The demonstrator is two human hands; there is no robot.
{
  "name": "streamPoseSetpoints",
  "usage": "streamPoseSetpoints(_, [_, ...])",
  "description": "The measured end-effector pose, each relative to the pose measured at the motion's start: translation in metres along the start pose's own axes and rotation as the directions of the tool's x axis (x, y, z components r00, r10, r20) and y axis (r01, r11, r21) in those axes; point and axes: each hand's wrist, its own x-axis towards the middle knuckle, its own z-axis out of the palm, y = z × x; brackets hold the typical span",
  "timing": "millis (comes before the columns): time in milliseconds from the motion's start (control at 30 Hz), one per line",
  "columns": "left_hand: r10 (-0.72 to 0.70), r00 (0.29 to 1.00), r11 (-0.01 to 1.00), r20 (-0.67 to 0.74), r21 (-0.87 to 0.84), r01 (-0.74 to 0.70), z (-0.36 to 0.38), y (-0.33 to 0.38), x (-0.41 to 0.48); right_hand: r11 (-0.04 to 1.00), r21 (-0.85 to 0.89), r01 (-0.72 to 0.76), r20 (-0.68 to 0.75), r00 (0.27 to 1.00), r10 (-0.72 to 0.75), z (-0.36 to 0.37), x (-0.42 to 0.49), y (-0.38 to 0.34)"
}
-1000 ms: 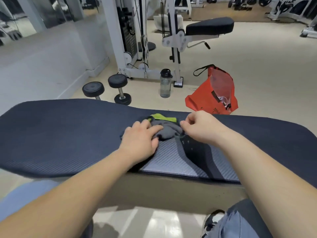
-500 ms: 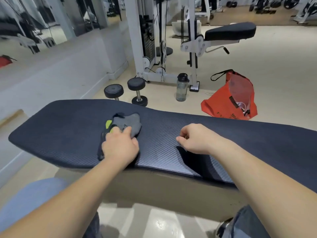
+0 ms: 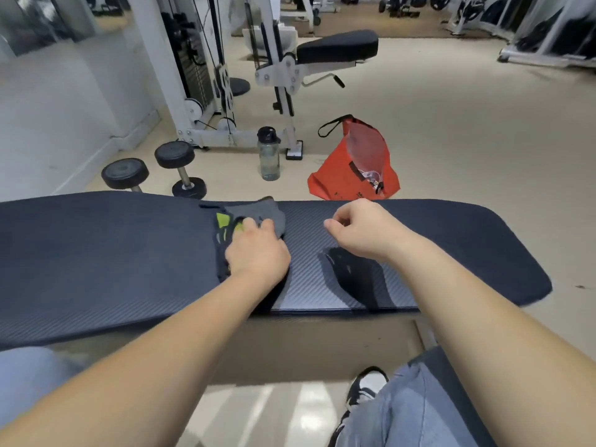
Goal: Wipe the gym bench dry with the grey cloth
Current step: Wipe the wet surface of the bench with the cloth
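Observation:
The dark ribbed gym bench (image 3: 451, 250) runs across the view in front of me. A grey cloth (image 3: 258, 212) with a lime-green patch lies bunched on its middle, near the far edge. My left hand (image 3: 256, 253) presses down on the cloth, fingers curled over its near part and hiding some of it. My right hand (image 3: 361, 229) hovers just above the pad to the right of the cloth, fingers loosely curled, with nothing in it. Its shadow falls on the pad below the wrist.
Behind the bench on the floor stand two black dumbbells (image 3: 154, 169), a clear water bottle (image 3: 269, 154) and an orange bag (image 3: 353, 166). A white cable machine with a padded seat (image 3: 335, 46) stands further back. My knee and shoe (image 3: 367, 387) are at the bottom right.
My left hand slid the cloth leftward along the pad, away from my right hand, and now it sits back toward the middle. My right hand let go of the cloth and lifted slightly.

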Motion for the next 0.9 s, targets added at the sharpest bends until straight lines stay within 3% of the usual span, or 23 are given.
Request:
streamPoseSetpoints(100, [0.297, 0.951, 0.955, 0.084, -0.002, -0.298, 0.012, 0.063, -0.028, 0.998, 0.025, -0.059, -0.105, 0.993, 0.062, -0.013, -0.004, 0.020])
streamPoseSetpoints(200, [0.513, 0.839, 0.851, 0.182, 0.022, -0.525, 0.015, 0.093, -0.057, 0.994, 0.085, -0.072, -0.145, 0.986, 0.084, -0.017, -0.004, 0.026])
streamPoseSetpoints(333, [0.768, 0.619, 0.621, 0.165, 0.043, -0.782, 0.014, 0.050, -0.069, 0.993, 0.114, -0.031, -0.082, 0.996, 0.041, -0.009, 0.003, 0.013])
streamPoseSetpoints(400, [0.813, 0.568, 0.569, 0.126, 0.027, -0.822, 0.008, 0.006, -0.068, 0.994, 0.112, -0.014, -0.034, 0.999, 0.018, -0.002, 0.009, 0.001])
streamPoseSetpoints(433, [0.803, 0.587, 0.588, 0.098, 0.028, -0.809, 0.004, -0.018, -0.065, 0.994, 0.108, -0.003, -0.008, 1.000, 0.004, 0.003, 0.012, -0.006])
streamPoseSetpoints(500, [0.676, 0.735, 0.733, 0.045, 0.058, -0.678, -0.004, -0.059, -0.053, 0.995, 0.094, 0.029, 0.048, 0.998, -0.034, 0.015, 0.019, -0.023])
streamPoseSetpoints(567, [0.373, 0.928, 0.925, -0.021, 0.090, -0.370, -0.015, -0.087, -0.042, 0.995, 0.084, 0.062, 0.113, 0.991, -0.071, 0.030, 0.023, -0.041])
streamPoseSetpoints(600, [0.220, 0.974, 0.973, -0.052, 0.090, -0.215, -0.021, -0.094, -0.041, 0.994, 0.075, 0.074, 0.138, 0.987, -0.083, 0.037, 0.024, -0.050])
streamPoseSetpoints(633, [0.142, 0.987, 0.986, -0.069, 0.093, -0.136, -0.024, -0.097, -0.042, 0.994, 0.061, 0.088, 0.154, 0.983, -0.097, 0.045, 0.025, -0.059])
streamPoseSetpoints(667, [0.152, 0.986, 0.984, -0.064, 0.108, -0.144, -0.026, -0.097, -0.047, 0.994, 0.047, 0.103, 0.167, 0.980, -0.110, 0.052, 0.026, -0.068])
streamPoseSetpoints(800, [0.453, 0.883, 0.879, 0.121, 0.103, -0.465, -0.042, -0.117, -0.050, 0.988, 0.042, 0.146, 0.194, 0.969, -0.151, 0.070, 0.031, -0.093])
streamPoseSetpoints(900, [0.373, 0.923, 0.911, 0.095, 0.149, -0.384, -0.054, -0.156, -0.003, 0.984, 0.081, 0.159, 0.194, 0.966, -0.172, 0.077, 0.042, -0.103])
